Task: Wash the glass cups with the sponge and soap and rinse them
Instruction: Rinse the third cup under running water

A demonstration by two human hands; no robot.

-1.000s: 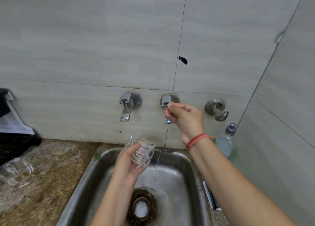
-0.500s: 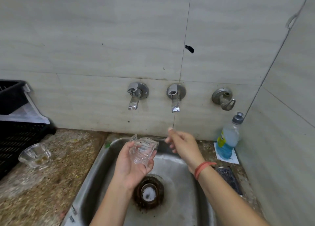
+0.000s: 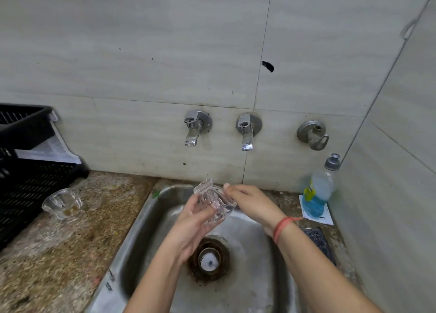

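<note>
A: Why is the glass cup held tipped over the sink?

B: I judge it keeps drips in the basin; the left hand wraps its fingers round the cup's body from below, base up toward the wall, mouth down to the right; it sits below the tap, though I make out no stream.

A: And the right hand?

B: Its fingers bend against the cup near the rim; whether they pinch the glass or merely touch it I cannot tell; the fingertips blur behind clear glass.

A: Where is everything else?

B: A second cup stands on the counter, well left of the sink, near the crate; brownish residue inside suggests it is unwashed; the soap bottle stands by the right wall; a dark pad beside the sink, probably the sponge, is partly covered by the right forearm.
</note>
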